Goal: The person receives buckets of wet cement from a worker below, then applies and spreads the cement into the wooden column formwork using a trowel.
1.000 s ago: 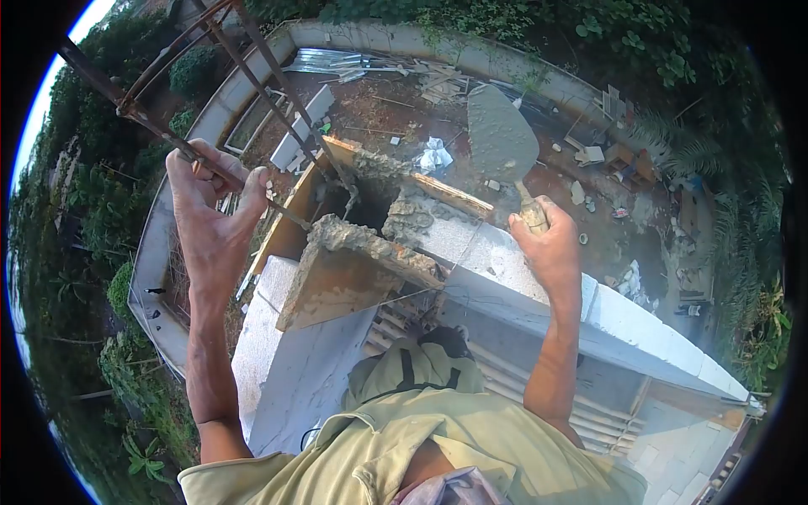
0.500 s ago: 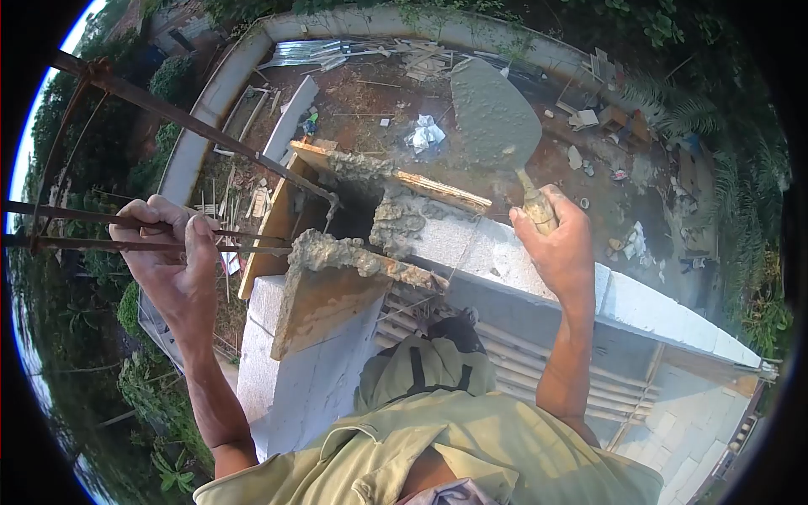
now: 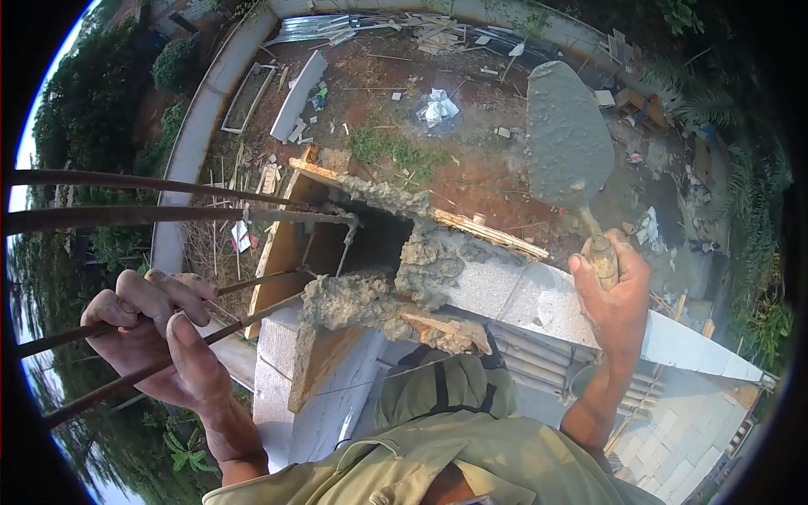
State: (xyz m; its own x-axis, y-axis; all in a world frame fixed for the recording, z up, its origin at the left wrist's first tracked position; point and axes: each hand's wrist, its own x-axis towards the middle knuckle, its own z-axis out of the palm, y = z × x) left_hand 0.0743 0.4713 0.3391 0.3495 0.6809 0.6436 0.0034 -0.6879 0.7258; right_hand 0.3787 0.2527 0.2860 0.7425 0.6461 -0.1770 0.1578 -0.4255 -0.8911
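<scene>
My left hand (image 3: 164, 337) is closed around a rusty steel rebar (image 3: 265, 313), one of several long bars at the left that run into a column opening. My right hand (image 3: 614, 295) grips the handle of a mortar-coated trowel (image 3: 571, 139), its blade pointing away from me, to the right of the opening. Wooden formwork boards (image 3: 271, 252) surround the dark column cavity (image 3: 379, 244). Lumpy grey mortar (image 3: 353, 303) coats the near board's top edge and the end of the white block wall (image 3: 522, 290).
I am high above a littered dirt yard (image 3: 379, 101), bounded by a concrete wall (image 3: 202, 109). The white wall runs off to the lower right. Beneath it lie wooden poles (image 3: 539, 370) and a pale block surface (image 3: 690, 429). Trees stand at the left.
The trowel and my right hand have shifted right in the view. My left hand sits lower, still on the bars, and the bars appear more spread. The camera's view has shifted too.
</scene>
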